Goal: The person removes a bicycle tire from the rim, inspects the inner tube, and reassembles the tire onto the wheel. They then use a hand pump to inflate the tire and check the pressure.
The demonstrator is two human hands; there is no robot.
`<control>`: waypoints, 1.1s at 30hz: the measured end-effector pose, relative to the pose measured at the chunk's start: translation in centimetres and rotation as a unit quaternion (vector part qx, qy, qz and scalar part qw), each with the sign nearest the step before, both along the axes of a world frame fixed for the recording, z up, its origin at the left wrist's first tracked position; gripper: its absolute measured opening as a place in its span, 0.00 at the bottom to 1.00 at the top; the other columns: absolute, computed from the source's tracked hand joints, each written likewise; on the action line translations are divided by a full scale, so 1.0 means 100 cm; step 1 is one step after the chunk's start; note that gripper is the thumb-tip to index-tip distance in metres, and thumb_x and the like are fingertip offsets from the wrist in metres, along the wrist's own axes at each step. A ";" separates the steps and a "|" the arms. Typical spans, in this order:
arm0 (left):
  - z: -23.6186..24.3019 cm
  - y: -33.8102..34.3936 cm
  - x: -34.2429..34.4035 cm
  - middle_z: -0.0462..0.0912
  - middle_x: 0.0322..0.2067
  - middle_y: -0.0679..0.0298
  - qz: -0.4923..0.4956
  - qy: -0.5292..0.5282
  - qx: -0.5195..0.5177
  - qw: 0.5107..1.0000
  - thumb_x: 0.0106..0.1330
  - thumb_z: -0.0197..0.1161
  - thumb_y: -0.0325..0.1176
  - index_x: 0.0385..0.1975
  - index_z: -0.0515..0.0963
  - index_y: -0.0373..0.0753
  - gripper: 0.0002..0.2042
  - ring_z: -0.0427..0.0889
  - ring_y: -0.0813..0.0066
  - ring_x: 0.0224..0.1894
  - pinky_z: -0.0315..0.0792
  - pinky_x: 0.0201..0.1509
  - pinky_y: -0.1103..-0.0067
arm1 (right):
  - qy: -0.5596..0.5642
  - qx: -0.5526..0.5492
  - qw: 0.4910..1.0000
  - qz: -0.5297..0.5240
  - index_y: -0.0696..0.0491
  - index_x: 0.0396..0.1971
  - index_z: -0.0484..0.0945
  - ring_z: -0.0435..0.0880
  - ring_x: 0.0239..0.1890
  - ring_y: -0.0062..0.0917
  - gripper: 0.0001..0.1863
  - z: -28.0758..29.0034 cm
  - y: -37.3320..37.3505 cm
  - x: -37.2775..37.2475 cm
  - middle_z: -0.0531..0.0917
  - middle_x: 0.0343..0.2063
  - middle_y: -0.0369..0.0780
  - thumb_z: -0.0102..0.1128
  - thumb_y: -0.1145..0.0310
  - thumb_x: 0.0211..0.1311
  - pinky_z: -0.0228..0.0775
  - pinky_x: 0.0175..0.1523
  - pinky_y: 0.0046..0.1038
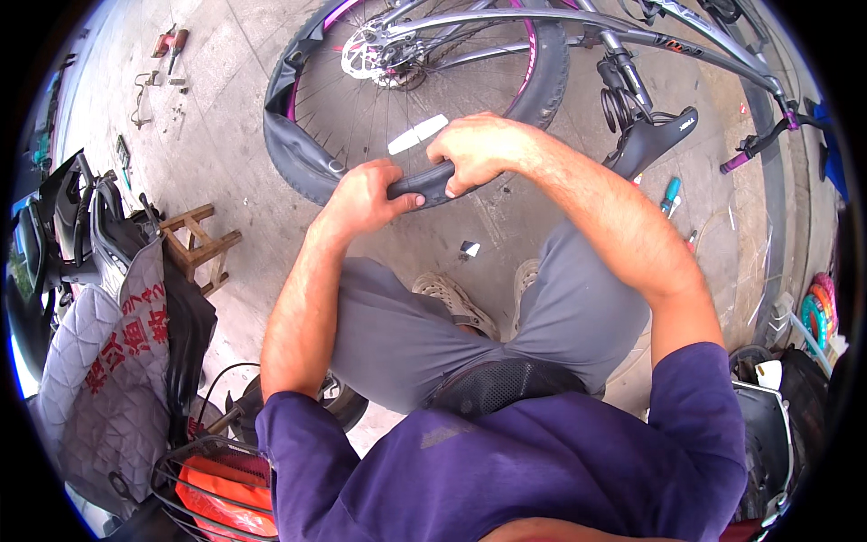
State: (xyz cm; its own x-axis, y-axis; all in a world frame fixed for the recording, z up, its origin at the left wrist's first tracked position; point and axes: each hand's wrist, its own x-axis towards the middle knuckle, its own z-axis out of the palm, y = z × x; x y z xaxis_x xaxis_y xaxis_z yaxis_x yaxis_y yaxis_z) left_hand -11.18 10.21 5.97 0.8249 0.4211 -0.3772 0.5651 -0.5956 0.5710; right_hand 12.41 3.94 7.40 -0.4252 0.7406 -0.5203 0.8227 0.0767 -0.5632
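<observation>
Pale grey paving [230, 63] spreads out left of the bicycle wheel and runs in toward the person's feet, bordered on the left by a small brown wooden stool [200, 246] and a grey quilted cover with red lettering [113, 361]; on the right, a black bicycle saddle [652, 144] and a turquoise-handled tool [670, 193] lie nearer the right forearm. The black, knobbly rubber tyre [547, 86] is ahead of the person, its near edge directly under both hands, while a loose fold of flat black rubber [312, 152] hangs over its left side. A white oblong reflector [418, 134] sits among the spokes just beyond the grip. The left hand [368, 191] is curled around the tyre's near edge, thumb pressed along it; the right hand [476, 152], just beside it, pinches the same edge between bent fingers and thumb.
</observation>
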 end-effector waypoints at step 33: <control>0.004 0.003 -0.018 0.83 0.36 0.51 -0.029 -0.015 0.139 0.990 0.51 0.73 0.61 0.37 0.85 0.35 0.30 0.81 0.51 0.46 0.74 0.53 0.62 | -0.129 0.017 0.991 0.013 0.53 0.34 0.87 0.88 0.42 0.43 0.16 0.016 0.007 0.021 0.88 0.31 0.46 0.70 0.65 0.40 0.79 0.49 0.44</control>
